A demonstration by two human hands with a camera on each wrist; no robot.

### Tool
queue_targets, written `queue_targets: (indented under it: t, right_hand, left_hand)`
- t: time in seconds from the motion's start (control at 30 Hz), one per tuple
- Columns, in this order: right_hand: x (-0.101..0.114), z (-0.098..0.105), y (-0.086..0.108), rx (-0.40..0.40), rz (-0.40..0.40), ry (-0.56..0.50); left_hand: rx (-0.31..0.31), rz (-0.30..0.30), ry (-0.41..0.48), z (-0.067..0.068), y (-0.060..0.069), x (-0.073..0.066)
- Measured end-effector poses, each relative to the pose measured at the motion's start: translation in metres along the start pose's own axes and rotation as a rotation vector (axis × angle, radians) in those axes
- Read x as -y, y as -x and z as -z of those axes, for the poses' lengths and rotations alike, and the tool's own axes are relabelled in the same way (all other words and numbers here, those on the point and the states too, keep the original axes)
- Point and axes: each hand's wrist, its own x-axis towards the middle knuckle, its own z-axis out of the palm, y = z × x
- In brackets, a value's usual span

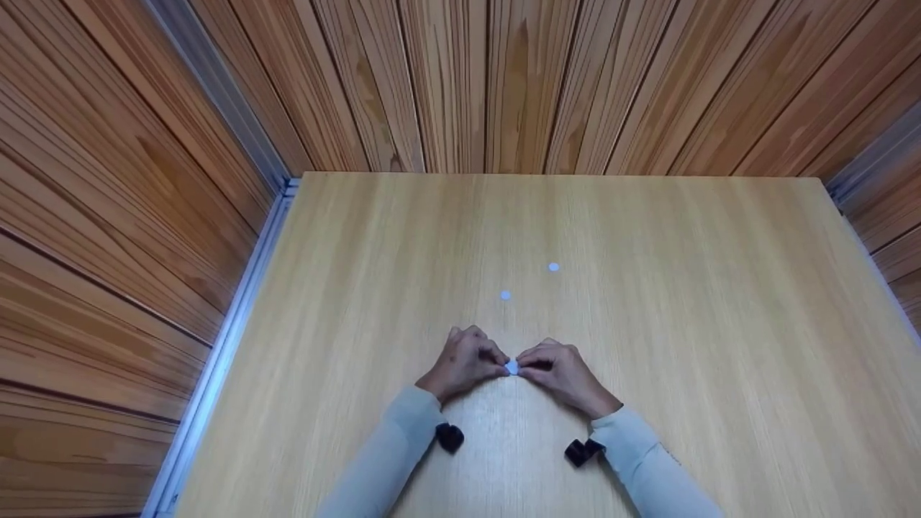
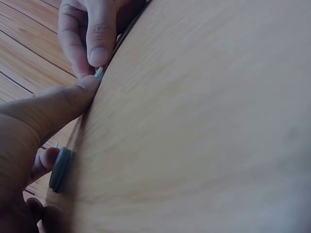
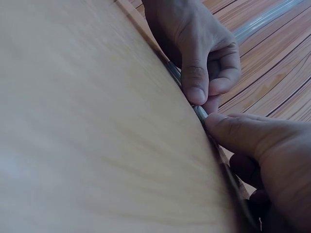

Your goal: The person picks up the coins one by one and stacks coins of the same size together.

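A small pale blue disc (image 1: 511, 367) is pinched between both hands, low over the wooden table (image 1: 719, 288). My left hand (image 1: 468, 362) holds its left edge between thumb and finger, and my right hand (image 1: 561, 373) grips its right edge. The left wrist view shows the held piece (image 2: 99, 74) edge-on between the two thumbs, partly covered by fingertips. In the right wrist view its edge (image 3: 200, 114) shows between the left thumb and my right hand (image 3: 277, 150).
Two more pale blue discs lie farther back, one (image 1: 506, 295) just beyond the hands and another (image 1: 553, 267) to its right. Wood-panelled walls (image 1: 518, 86) stand behind and at the sides, with a metal rail (image 1: 237, 309) along the table's left edge.
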Motion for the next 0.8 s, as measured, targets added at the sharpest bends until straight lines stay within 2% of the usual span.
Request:
queue_targets:
  t: [0.27, 0.57, 0.8]
  right_hand:
    - [0.0008, 0.002, -0.0012, 0.021, -0.022, -0.008]
    - [0.0017, 0.0012, -0.0011, 0.014, -0.037, -0.017]
    - [0.0008, 0.0005, -0.0014, 0.013, -0.025, -0.016]
  left_hand:
    - [-0.009, -0.015, 0.016, -0.0006, -0.0002, 0.0006]
    - [0.013, 0.045, 0.035, 0.0006, -0.0014, -0.003]
    - [0.009, 0.046, 0.03, -0.0008, -0.0018, -0.0041]
